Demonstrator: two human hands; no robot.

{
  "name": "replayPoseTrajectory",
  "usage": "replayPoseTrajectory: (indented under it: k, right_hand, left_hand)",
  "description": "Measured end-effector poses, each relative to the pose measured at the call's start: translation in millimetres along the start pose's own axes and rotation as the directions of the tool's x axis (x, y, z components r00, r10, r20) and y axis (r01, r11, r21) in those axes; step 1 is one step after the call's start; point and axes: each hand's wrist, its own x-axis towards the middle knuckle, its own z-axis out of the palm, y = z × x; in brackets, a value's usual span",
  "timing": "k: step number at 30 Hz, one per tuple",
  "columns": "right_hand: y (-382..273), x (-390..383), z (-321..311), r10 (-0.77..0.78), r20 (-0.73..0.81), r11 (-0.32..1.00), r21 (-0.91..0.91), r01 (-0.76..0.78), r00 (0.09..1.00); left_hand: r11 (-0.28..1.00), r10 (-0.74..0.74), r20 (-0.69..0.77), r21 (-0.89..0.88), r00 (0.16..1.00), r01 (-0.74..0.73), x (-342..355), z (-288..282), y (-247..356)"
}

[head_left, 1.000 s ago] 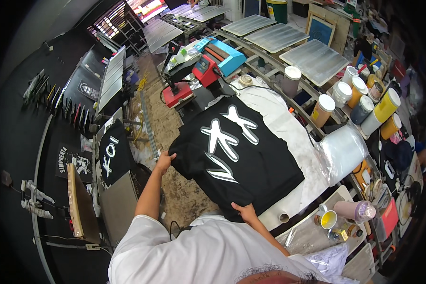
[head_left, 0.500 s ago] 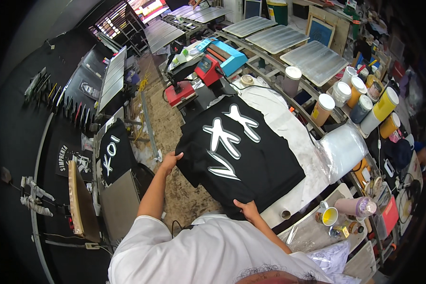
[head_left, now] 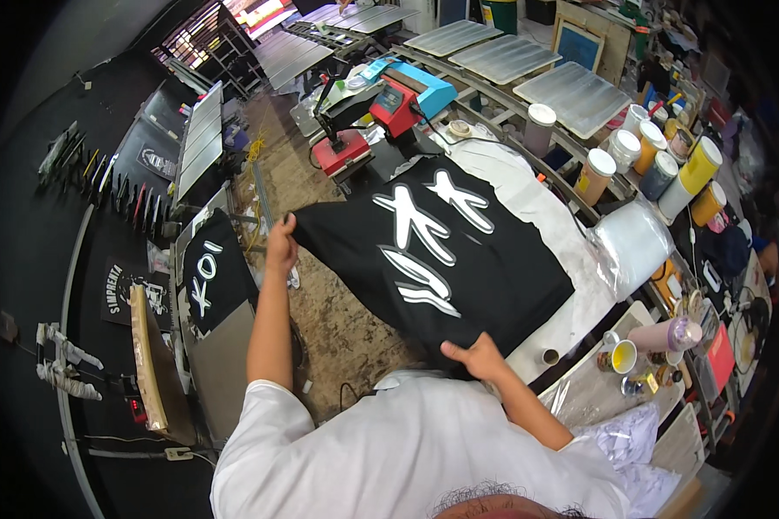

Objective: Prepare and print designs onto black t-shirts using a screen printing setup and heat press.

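Observation:
A black T-shirt [head_left: 519,268] with large white, grey-edged lettering lies mostly over a white-covered table [head_left: 502,182]. My left hand [head_left: 280,245] grips a corner of it, fingers closed, and holds that corner out past the table's left edge, so the cloth is stretched taut over the floor. At the near edge of the shirt my right hand [head_left: 478,356] holds the fabric, thumb on top; its other fingers are partly hidden. Just right of that hand a small metal cup [head_left: 549,357] stands on the table.
Beyond the shirt sit a red heat press [head_left: 342,152] and a blue machine [head_left: 420,85]. Ink tubs [head_left: 594,176] and a clear plastic package [head_left: 630,249] line the right side. Nearer are a mug [head_left: 617,356] and a pink tumbler [head_left: 662,336]. A printed black garment [head_left: 212,272] lies on the left.
My left hand has moved up and left, pulling its corner of the shirt outward. My right hand has shifted slightly right and up with the near edge.

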Motion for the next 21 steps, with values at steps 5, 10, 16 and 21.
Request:
replayPoseTrajectory:
  k: [5, 10, 16, 21]
  right_hand:
    - [-104.5, 1.2, -9.9, -0.222, -0.287, 0.942, 0.183, 0.281, 0.932]
    - [-164.3, 12.1, -38.5, -0.406, -0.500, 0.778, 0.250, 0.576, 0.765]
    - [-245.5, 88.0, -126.5, -0.461, -0.413, 0.812, 0.161, 0.561, 0.785]
    - [-310.2, 161.3, -176.5, -0.451, -0.351, 0.867, 0.046, 0.496, 0.821]
  left_hand:
    - [0.942, 0.184, 0.048, -0.293, 0.982, -0.162, 32.9, 26.2, 106.4]
    - [0.909, 0.334, 0.218, -0.330, 0.917, -0.253, 7.3, 65.7, 194.6]
    - [0.954, 0.242, 0.142, -0.216, 0.960, -0.208, 2.9, 97.3, 226.6]
    - [0.977, 0.180, 0.231, -0.152, 0.956, -0.147, 15.7, 109.8, 253.6]
